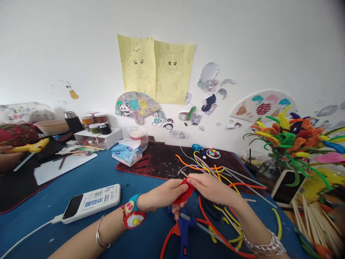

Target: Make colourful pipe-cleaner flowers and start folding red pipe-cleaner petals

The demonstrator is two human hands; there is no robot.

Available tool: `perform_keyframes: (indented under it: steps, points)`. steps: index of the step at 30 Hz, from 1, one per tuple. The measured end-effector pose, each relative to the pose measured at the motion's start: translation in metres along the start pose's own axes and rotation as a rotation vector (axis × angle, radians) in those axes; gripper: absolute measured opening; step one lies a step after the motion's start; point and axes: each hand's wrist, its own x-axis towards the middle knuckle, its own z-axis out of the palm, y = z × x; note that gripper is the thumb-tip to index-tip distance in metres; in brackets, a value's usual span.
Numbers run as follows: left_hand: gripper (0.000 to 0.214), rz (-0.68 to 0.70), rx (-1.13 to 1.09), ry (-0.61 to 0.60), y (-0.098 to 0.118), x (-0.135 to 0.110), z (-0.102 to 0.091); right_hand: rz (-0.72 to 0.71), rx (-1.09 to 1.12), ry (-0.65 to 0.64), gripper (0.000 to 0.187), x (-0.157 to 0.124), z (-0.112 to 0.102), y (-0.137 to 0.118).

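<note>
My left hand (pixel 161 196) and my right hand (pixel 212 187) meet over the blue table (pixel 81 180), both pinched on a red pipe-cleaner loop (pixel 184 193) held between them. A blue glue gun (pixel 185 226) lies just below the hands. Loose pipe cleaners (pixel 212 171) in orange, yellow, red and white spread under and beyond my right hand on a dark mat (pixel 161 160). A colourful woven band sits on my left wrist, a bracelet on my right.
A white power bank with a phone (pixel 90 203) lies at the left, cabled. A tissue pack (pixel 127 153), jars on a white box (pixel 98 138), a pipe-cleaner bouquet (pixel 293 144) and wooden sticks (pixel 312 219) ring the table. Another person's hand (pixel 9 158) shows at far left.
</note>
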Motion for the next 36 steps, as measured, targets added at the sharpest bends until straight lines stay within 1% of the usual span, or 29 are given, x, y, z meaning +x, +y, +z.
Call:
perform_keyframes:
  steps: [3,5,9,12,15,17,20,24,26,28,30,31,33,36]
  points:
    - [0.03,-0.05,-0.105,-0.124,0.004,-0.002,-0.001,-0.033,0.02,-0.061,0.038,-0.002,-0.004,-0.002]
    - [0.026,-0.063,-0.102,-0.141,0.006,-0.004,-0.001,-0.035,0.002,-0.079,0.037,-0.005,-0.009,-0.003]
    - [0.026,-0.069,-0.116,-0.064,0.005,-0.003,-0.001,-0.012,-0.024,-0.043,0.03,-0.01,-0.018,-0.005]
    - [0.026,-0.06,-0.062,-0.02,0.003,-0.001,0.002,-0.008,-0.099,-0.051,0.021,-0.011,-0.015,-0.007]
    - [0.028,-0.046,0.065,0.007,0.003,-0.001,0.001,0.016,-0.231,-0.032,0.026,-0.012,-0.009,-0.005]
    - [0.03,-0.025,0.191,0.04,0.006,-0.004,-0.003,0.037,-0.278,-0.032,0.029,-0.012,-0.008,-0.001]
    - [0.033,-0.014,0.392,0.085,0.013,-0.01,-0.014,0.067,-0.287,-0.026,0.03,-0.011,-0.011,0.005]
    - [0.037,-0.048,0.491,0.111,0.016,-0.013,-0.025,0.045,-0.238,-0.038,0.032,-0.009,-0.017,0.01]
    - [0.038,-0.046,0.484,0.131,0.012,-0.01,-0.029,0.046,-0.259,-0.012,0.031,-0.008,-0.017,0.01]
    - [0.038,-0.035,0.441,0.166,0.006,-0.005,-0.031,0.068,-0.308,0.051,0.029,-0.008,-0.017,0.01]
    - [0.037,-0.012,0.387,0.22,0.001,-0.001,-0.033,0.094,-0.34,0.101,0.03,-0.008,-0.017,0.01]
    - [0.037,0.004,0.362,0.255,-0.001,0.001,-0.034,0.111,-0.332,0.107,0.03,-0.009,-0.018,0.011]
    - [0.037,0.034,0.31,0.317,-0.004,0.005,-0.036,0.144,-0.266,0.076,0.033,-0.009,-0.019,0.012]
    - [0.034,0.099,0.208,0.403,-0.007,0.01,-0.036,0.164,-0.163,-0.005,0.036,-0.008,-0.018,0.011]
